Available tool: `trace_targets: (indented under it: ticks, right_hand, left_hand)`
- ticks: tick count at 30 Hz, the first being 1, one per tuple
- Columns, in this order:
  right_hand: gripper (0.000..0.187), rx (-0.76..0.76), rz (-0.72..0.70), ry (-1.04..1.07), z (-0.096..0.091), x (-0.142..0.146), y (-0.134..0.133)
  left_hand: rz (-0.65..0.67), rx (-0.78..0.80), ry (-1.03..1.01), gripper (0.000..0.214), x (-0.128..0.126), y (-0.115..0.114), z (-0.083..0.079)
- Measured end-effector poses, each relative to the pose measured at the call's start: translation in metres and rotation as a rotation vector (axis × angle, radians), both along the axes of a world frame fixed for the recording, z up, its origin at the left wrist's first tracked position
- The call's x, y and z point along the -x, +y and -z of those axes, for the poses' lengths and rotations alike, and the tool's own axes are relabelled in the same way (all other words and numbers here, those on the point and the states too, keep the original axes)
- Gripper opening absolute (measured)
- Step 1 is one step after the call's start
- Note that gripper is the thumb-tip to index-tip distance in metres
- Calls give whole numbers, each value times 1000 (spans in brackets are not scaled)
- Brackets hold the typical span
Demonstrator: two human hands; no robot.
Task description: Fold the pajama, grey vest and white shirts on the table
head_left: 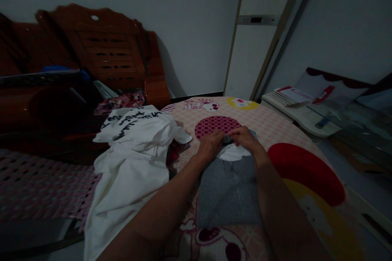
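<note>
A folded grey garment (pixel 229 195) lies flat on the round table's printed cloth in front of me. White fabric (pixel 232 152) shows at its far end, just below my fingers, and a small fastening sits near its middle. My left hand (pixel 212 143) grips the garment's far edge on the left side, fingers curled. Close beside it, my right hand (pixel 243 138) pinches the same edge with thumb and fingers. Left of my forearms, a white garment with black lettering (pixel 131 163) hangs in a loose heap over the table edge.
The pink tablecloth (pixel 211 106) has cartoon prints and coloured ovals. Behind on the left stands a carved wooden chair (pixel 104 45) with things on its seat. A woven pink seat (pixel 43 187) is at lower left. A tall white cabinet unit (pixel 254 53) and a side stand with papers (pixel 294 96) are at the right.
</note>
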State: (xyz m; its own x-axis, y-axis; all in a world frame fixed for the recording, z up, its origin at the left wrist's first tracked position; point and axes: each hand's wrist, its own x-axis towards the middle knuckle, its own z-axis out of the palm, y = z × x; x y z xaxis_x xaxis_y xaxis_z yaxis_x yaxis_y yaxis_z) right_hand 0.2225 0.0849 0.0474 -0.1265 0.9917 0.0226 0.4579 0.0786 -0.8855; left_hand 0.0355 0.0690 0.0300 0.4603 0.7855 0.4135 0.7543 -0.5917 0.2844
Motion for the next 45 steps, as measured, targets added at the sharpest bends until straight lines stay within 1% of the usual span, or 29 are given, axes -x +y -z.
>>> trace_targets:
  ticks: [4, 6, 10, 12, 16, 19, 22, 26, 28, 31, 35, 40, 42, 45]
  right_hand:
    - [23, 24, 2, -41, -1, 1, -1]
    - [21, 29, -18, -51, 1, 0, -1]
    - [12, 35, -135, -47, 4, -4, -1]
    - [12, 53, -196, -35, 4, -6, -1]
    - [12, 90, -248, -19, 3, -7, -1]
    - [12, 104, -228, -11, 6, -6, 0]
    - [10, 116, -179, -5, 6, -4, -1]
    - [13, 96, -126, 15, 2, -1, -4]
    - [16, 86, -81, 31, -1, 2, -5]
    - [15, 86, -16, 31, -4, 4, -6]
    - [14, 90, -28, 42, -2, 5, -5]
    - [11, 34, 17, 80, -1, 8, -4]
    - [11, 10, 40, 64, -4, 11, -4]
    - [11, -21, 37, 61, -8, 14, -5]
  left_hand:
    - [-9, 8, 13, 17, 0, -1, 0]
    - [-10, 8, 17, 17, 0, -1, 0]
    - [-10, 3, 38, 17, 0, -1, 0]
    - [-6, -1, 44, 18, 0, -1, -1]
    - [4, 3, 46, 18, -1, -2, -2]
    - [3, 10, 34, 17, -1, -2, -2]
    - [-2, 21, 16, 17, -1, -3, -3]
    - [-3, 25, -50, 16, 0, -2, 0]
    - [1, 22, -86, 16, 1, -1, 3]
    - [24, 30, -103, 15, 2, 1, 4]
    - [24, 53, -67, 11, 1, 1, 2]
    - [-32, 81, -15, 18, -1, 0, -1]
    - [-22, 85, -13, 19, -1, 1, -2]
    - [3, 93, -44, 20, 1, 2, -2]
